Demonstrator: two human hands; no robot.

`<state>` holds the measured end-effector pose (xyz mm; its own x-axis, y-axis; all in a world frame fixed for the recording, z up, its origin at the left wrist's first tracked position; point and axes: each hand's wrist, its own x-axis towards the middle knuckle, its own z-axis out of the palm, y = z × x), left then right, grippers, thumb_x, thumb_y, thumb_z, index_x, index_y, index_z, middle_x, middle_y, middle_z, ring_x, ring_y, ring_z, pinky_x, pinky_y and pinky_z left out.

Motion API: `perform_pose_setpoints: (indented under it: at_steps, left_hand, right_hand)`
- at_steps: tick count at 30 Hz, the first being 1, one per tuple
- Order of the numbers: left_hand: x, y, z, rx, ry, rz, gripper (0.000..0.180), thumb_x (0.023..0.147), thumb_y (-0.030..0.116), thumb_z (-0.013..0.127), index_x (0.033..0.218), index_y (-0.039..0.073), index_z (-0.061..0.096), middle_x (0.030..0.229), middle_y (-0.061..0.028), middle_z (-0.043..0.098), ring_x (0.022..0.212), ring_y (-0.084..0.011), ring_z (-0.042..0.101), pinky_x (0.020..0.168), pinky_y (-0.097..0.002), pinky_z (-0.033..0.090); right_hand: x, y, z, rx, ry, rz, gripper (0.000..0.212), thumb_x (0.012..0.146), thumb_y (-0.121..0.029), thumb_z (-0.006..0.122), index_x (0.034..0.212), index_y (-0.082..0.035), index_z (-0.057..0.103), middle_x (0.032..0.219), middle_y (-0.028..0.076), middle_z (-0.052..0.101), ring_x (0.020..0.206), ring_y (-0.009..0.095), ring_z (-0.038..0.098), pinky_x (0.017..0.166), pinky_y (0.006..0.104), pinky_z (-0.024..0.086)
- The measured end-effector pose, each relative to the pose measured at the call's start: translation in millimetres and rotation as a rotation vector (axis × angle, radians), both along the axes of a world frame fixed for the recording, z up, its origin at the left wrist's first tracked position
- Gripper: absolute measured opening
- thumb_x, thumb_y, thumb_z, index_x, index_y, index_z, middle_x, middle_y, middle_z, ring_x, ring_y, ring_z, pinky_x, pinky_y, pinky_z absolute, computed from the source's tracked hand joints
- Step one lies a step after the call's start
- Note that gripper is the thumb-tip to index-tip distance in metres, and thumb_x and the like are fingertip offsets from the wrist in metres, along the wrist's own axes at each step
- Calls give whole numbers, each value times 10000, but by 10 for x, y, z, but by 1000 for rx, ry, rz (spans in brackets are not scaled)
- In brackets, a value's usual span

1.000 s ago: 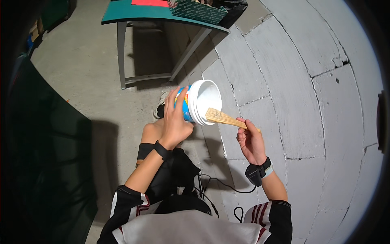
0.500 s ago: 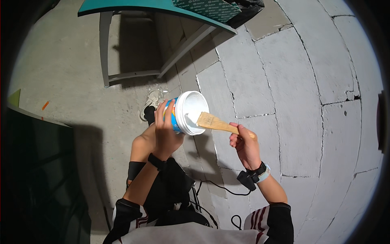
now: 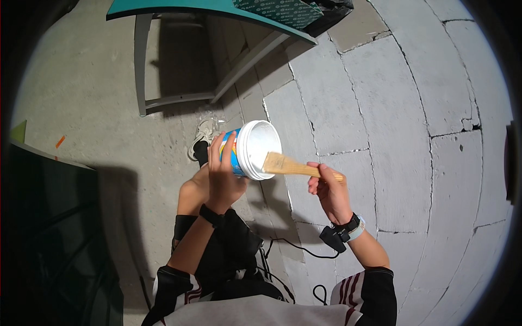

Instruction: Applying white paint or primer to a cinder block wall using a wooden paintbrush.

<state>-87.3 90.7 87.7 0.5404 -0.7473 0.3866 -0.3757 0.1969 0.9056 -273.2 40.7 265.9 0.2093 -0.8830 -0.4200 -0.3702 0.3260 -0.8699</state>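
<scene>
My left hand [image 3: 222,168] is wrapped round the side of a small white plastic bucket [image 3: 251,136] with a blue label, its mouth tipped toward the right. The inside looks coated white; how much it holds cannot be made out. Between the thumb and fingers of my right hand [image 3: 333,191] is a paintbrush [image 3: 291,166] with a flat wooden handle. Its wide end lies at the bucket's mouth, and the bristles are hidden from view.
On the right rises a block wall [image 3: 397,108] coated whitish, with dark cracked joints. A teal-topped table [image 3: 185,7] on grey legs stands ahead, bearing a patterned box [image 3: 277,12]. A dark green cabinet [image 3: 60,228] is at left. A black cable [image 3: 302,251] hangs by my right wrist.
The bucket and brush have shifted very slightly to the right. The brush handle lies a bit flatter, and my right forearm has moved a little right. Both grips are unchanged.
</scene>
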Motion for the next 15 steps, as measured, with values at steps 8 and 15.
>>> perform_pose_setpoints:
  at_steps: [8, 15]
  left_hand:
    - [-38, 155, 178, -36, -2, 36, 920, 554, 20, 851, 1368, -9, 423, 1358, -243, 424, 1252, -433, 441, 1041, -459, 407]
    - [-63, 263, 249, -34, -11, 28, 894, 576, 8, 831, 1372, 0, 425, 1360, -236, 426, 1251, -424, 449, 1042, -446, 409]
  right_hand:
    - [-57, 154, 186, -97, -93, 17, 405, 1008, -297, 493, 1192, 47, 603, 748, 45, 652, 622, 103, 606, 589, 220, 464]
    - [-166, 225, 274, -95, -168, 3, 410, 1010, -291, 483, 1206, 53, 589, 773, 65, 651, 636, 119, 603, 601, 227, 470]
